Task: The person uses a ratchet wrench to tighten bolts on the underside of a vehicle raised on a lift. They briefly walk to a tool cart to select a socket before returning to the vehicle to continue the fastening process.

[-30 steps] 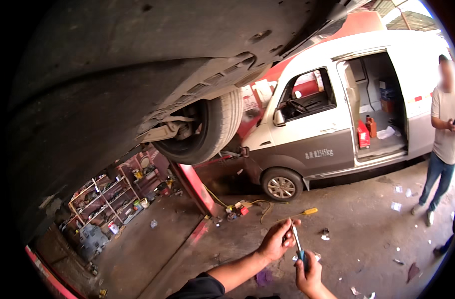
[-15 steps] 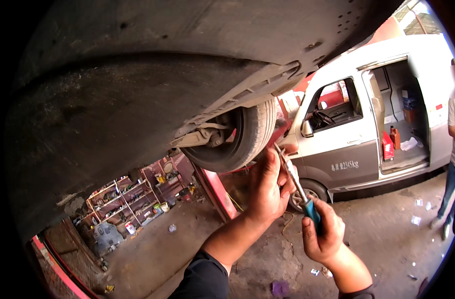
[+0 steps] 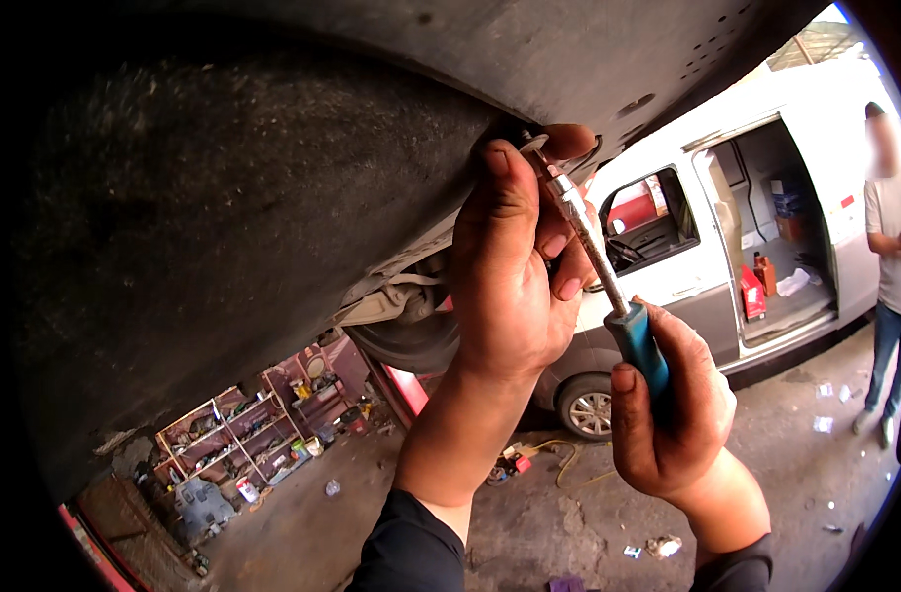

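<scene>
My right hand [image 3: 679, 409] is wrapped round the teal handle of a nut driver [image 3: 599, 252], whose metal shaft slants up and to the left. At its tip sits a small bolt with a wide washer [image 3: 535, 144]. My left hand [image 3: 510, 276] has thumb and forefinger closed about that bolt, the other fingers curled beside the shaft. Bolt and fingertips are up at the edge of the dark underbody panel [image 3: 243, 197] of a raised vehicle. Whether the bolt has entered a hole, I cannot tell.
Behind my left wrist is the raised vehicle's wheel [image 3: 401, 340]. A white and grey van [image 3: 682, 286] with its side door open stands to the right, a person [image 3: 890, 237] beside it. Cluttered shelves [image 3: 233, 434] stand lower left. A yellow hose [image 3: 569, 469] lies on the floor.
Both hands have risen with the nut driver and bolt, from beside the wheel to the underbody panel's edge. The view has shifted, and more of the person by the van shows.
</scene>
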A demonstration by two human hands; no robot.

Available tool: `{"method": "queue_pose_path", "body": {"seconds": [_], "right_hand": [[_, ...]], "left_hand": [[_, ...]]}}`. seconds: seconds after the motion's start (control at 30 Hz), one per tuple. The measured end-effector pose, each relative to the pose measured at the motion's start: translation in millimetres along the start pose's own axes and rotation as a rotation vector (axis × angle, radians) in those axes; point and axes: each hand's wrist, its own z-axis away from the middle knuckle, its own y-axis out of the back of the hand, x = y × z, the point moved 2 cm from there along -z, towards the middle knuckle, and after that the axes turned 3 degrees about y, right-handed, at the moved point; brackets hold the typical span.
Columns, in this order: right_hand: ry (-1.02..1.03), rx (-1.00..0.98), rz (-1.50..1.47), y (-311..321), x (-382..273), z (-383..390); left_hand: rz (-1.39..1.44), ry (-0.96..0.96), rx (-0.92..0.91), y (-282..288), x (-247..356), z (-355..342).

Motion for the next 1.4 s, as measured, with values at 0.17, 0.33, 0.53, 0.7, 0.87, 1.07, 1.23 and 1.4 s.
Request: {"method": "queue_pose_path", "body": {"seconds": [0.17, 0.33, 0.53, 0.7, 0.87, 1.07, 1.23, 1.4], "right_hand": [[0.022, -0.021, 0.042, 2, -5, -6], [0.019, -0.039, 0.052, 4, -5, -14], [-0.760, -0.097, -0.920, 2, -9, -16], [-1.129, -0.022, -1.515, -8, -8, -7], [-0.388, 0.112, -0.404, -6, -3, 8], [-0.636, -0.108, -0.795, -1, -1, 19], [-1.124, -0.005, -1.889, -6, -10, 20], [-0.253, 0.121, -0.121, 5, -12, 10]], "left_hand": [[0.042, 0.002, 0.004, 1, 2, 0], [0.106, 0.036, -0.015, -2, 5, -1], [0.104, 0.134, -0.093, -4, 2, 21], [-0.182, 0.241, -0.108, -8, 11, 40], [-0.323, 0.090, 0.046, -13, 6, 33], [-0.158, 0.191, -0.051, -15, 6, 35], [-0.204, 0.327, -0.073, -25, 12, 48], [-0.282, 0.217, -0.032, -23, 4, 45]]}}
